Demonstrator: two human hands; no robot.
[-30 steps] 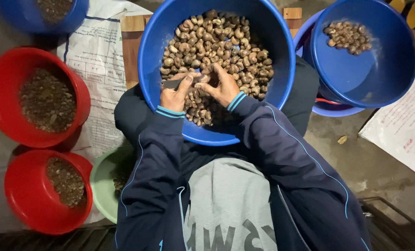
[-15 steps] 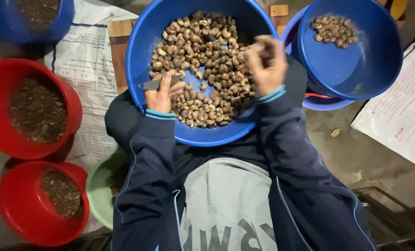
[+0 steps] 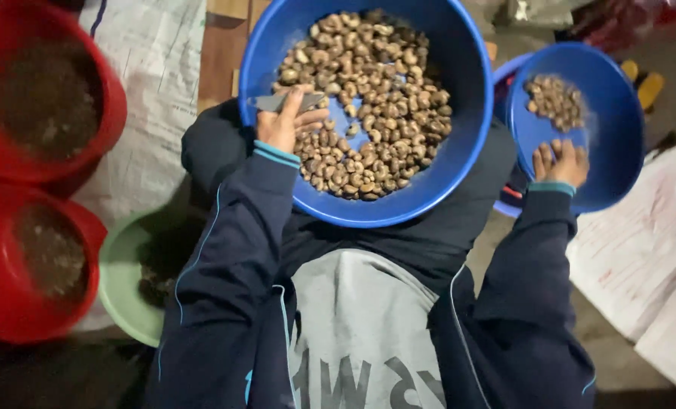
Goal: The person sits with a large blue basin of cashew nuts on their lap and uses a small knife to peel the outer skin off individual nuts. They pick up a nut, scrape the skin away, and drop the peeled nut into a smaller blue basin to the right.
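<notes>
Two blue basins frame the work: the large blue basin (image 3: pixel 459 163) heaped with cashew nuts (image 3: pixel 368 113) rests on the person's lap, and just to its right a smaller blue basin (image 3: pixel 614 163) holds a small pile of sorted nuts (image 3: pixel 556 100). Half a second ago the right hand (image 3: pixel 559 163) was raised over the large basin's right side with something pinched in its fingers; now it has swung across to the small basin and lies low against that basin's inner wall, fingers spread and loose, nothing visibly held, which reads as a nut just dropped there. The left hand (image 3: pixel 286 121) has stayed at the large basin's left rim, closed around a small grey blade (image 3: pixel 281 101) pressed under the thumb, resting on the nuts. Left of the large basin lies a white sack (image 3: pixel 152 76), beyond it two red tubs (image 3: pixel 88 72) of dark husk, and below its left edge a green bowl (image 3: pixel 122 284) with more dark scraps. White paper sheets (image 3: pixel 641 257) lie on the floor, right of the small basin.
</notes>
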